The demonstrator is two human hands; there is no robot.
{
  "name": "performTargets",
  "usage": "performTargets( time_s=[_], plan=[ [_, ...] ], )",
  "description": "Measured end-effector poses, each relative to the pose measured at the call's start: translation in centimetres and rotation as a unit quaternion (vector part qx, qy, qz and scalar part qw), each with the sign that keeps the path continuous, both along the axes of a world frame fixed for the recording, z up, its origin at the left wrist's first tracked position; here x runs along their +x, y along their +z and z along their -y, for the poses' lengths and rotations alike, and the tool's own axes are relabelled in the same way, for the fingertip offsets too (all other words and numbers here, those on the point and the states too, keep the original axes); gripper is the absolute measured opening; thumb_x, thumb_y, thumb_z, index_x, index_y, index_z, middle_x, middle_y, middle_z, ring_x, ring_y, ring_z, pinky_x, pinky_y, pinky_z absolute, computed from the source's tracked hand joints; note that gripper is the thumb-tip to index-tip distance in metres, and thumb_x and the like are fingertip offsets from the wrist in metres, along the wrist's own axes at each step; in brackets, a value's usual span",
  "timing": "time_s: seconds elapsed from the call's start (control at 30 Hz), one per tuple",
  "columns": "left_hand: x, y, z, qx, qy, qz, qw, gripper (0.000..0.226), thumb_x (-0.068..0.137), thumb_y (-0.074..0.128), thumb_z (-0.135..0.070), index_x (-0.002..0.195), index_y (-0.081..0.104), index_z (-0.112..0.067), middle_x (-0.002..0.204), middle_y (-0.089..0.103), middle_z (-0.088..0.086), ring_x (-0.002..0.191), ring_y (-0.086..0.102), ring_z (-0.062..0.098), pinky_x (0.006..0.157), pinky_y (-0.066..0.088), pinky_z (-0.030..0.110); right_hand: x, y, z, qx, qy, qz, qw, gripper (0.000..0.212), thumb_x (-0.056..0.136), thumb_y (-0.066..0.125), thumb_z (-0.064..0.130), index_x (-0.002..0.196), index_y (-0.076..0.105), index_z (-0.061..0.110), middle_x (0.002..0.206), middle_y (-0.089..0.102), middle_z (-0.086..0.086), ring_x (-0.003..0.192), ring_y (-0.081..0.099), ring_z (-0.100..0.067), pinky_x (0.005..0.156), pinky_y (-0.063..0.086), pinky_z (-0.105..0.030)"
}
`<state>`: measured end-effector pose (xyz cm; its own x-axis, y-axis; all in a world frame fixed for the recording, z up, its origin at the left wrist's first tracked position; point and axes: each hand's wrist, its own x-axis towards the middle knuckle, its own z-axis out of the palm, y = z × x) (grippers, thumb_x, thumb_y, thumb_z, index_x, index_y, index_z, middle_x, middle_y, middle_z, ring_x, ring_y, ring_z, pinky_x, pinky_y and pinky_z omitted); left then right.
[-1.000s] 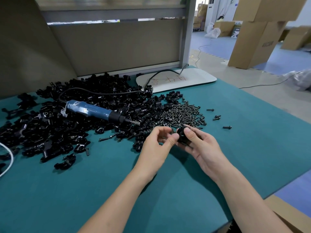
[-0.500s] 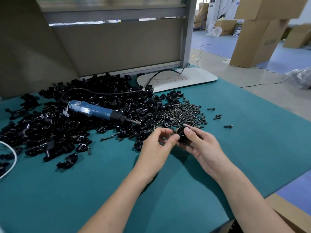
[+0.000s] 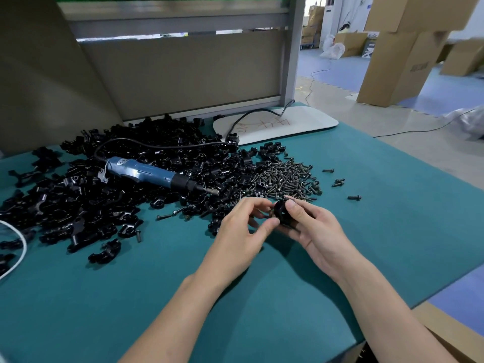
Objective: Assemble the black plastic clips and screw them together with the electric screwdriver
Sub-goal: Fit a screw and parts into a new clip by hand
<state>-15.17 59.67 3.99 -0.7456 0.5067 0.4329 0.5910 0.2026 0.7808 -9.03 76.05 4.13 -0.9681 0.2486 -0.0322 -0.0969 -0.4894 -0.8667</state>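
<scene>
My right hand (image 3: 313,231) grips a black plastic clip (image 3: 281,212) above the green mat, its thumb lying over the top of the clip. My left hand (image 3: 243,229) is right beside it, thumb and fingers pinching at the clip's left side; a small screw may be between the fingertips, but it is too small to tell. A large heap of black clips (image 3: 110,187) covers the mat's left half. The blue electric screwdriver (image 3: 154,175) lies on that heap, tip pointing right. A pile of dark screws (image 3: 288,176) sits just beyond my hands.
Loose screws (image 3: 354,197) lie scattered right of the screw pile. A white board (image 3: 309,123) with a black cable rests at the back against a grey partition (image 3: 183,72). A white cord (image 3: 18,247) curves at the left edge. Cardboard boxes (image 3: 398,64) stand on the floor to the right.
Both hands stay together on the clip with only small finger movement. The camera view has shifted slightly.
</scene>
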Motion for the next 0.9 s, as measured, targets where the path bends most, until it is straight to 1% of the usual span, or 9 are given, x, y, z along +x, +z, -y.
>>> performTargets(
  time_s=[0.1,0.2,0.27,0.37,0.6,0.67,0.73,0.8,0.9],
  plan=[
    [0.0,0.2,0.0,0.006,0.026,0.079,0.997,0.006,0.095,0.067,-0.04,0.099,0.066,-0.035,0.091,0.068,-0.02,0.085,0.064,0.003,0.072,0.05,0.019,0.0,0.1,0.1,0.008,-0.002,0.003,1.0,0.037,0.088,0.071,0.024,0.115,0.071,-0.002,0.116,0.074,-0.021,0.11,0.072,-0.031,0.09,0.061,-0.037],
    [-0.2,-0.1,0.0,-0.052,0.028,0.093,0.994,0.015,0.095,0.065,-0.044,0.09,0.07,-0.032,0.075,0.068,-0.019,0.068,0.06,0.0,0.064,0.045,0.017,0.1,0.1,0.2,0.018,-0.002,0.009,1.0,0.04,0.086,0.071,0.022,0.117,0.069,-0.002,0.114,0.075,-0.021,0.109,0.073,-0.031,0.087,0.061,-0.033],
    [-0.2,-0.1,0.0,-0.062,0.025,0.09,0.994,0.014,0.095,0.066,-0.041,0.089,0.07,-0.03,0.076,0.069,-0.018,0.069,0.06,0.0,0.064,0.045,0.016,0.1,0.1,0.2,0.024,-0.004,0.013,1.0,0.038,0.086,0.071,0.022,0.116,0.069,-0.001,0.115,0.075,-0.021,0.108,0.073,-0.03,0.086,0.061,-0.032],
    [-0.3,0.0,0.2,-0.077,0.005,0.037,0.996,0.009,0.096,0.067,-0.032,0.091,0.068,-0.024,0.082,0.066,-0.018,0.079,0.059,-0.001,0.068,0.041,0.012,0.1,0.1,0.2,0.03,0.002,0.018,0.999,0.04,0.085,0.07,0.022,0.118,0.069,-0.002,0.118,0.073,-0.021,0.11,0.073,-0.03,0.089,0.061,-0.034],
    [-0.5,0.3,1.1,-0.131,-0.026,-0.145,0.98,0.005,0.098,0.064,-0.02,0.101,0.06,-0.018,0.099,0.056,-0.015,0.092,0.058,0.004,0.078,0.045,0.017,0.2,0.1,0.3,0.026,0.017,0.008,0.999,0.039,0.088,0.068,0.019,0.117,0.068,-0.006,0.12,0.07,-0.025,0.106,0.072,-0.028,0.086,0.061,-0.033],
    [-0.5,0.3,1.1,-0.115,-0.028,-0.103,0.988,0.006,0.098,0.066,-0.025,0.102,0.062,-0.023,0.098,0.06,-0.018,0.094,0.06,0.001,0.077,0.045,0.012,0.2,0.2,0.4,0.028,0.016,0.004,0.999,0.037,0.088,0.068,0.02,0.116,0.069,-0.004,0.119,0.071,-0.023,0.107,0.072,-0.029,0.085,0.061,-0.033],
    [-0.5,0.5,1.0,-0.08,-0.014,0.01,0.997,0.007,0.096,0.065,-0.041,0.098,0.065,-0.034,0.094,0.066,-0.02,0.089,0.062,0.0,0.072,0.047,0.012,0.3,0.2,0.4,0.036,0.011,0.002,0.999,0.037,0.087,0.069,0.022,0.117,0.07,-0.001,0.12,0.073,-0.02,0.109,0.072,-0.028,0.085,0.06,-0.032],
    [-0.6,0.4,0.9,-0.081,0.014,0.075,0.994,0.021,0.094,0.06,-0.055,0.09,0.066,-0.036,0.085,0.07,-0.017,0.078,0.064,0.003,0.067,0.052,0.024,0.4,0.2,0.5,0.05,0.004,0.008,0.999,0.039,0.086,0.07,0.024,0.12,0.07,0.003,0.12,0.074,-0.016,0.11,0.073,-0.027,0.084,0.06,-0.028],
    [-0.6,0.4,0.9,-0.115,0.021,0.082,0.99,0.03,0.096,0.056,-0.056,0.082,0.067,-0.032,0.076,0.071,-0.011,0.072,0.066,0.009,0.074,0.055,0.041,0.4,0.1,0.6,0.067,-0.007,0.022,0.998,0.039,0.082,0.073,0.027,0.118,0.072,0.011,0.119,0.075,-0.012,0.109,0.074,-0.025,0.081,0.06,-0.025]
  ],
)
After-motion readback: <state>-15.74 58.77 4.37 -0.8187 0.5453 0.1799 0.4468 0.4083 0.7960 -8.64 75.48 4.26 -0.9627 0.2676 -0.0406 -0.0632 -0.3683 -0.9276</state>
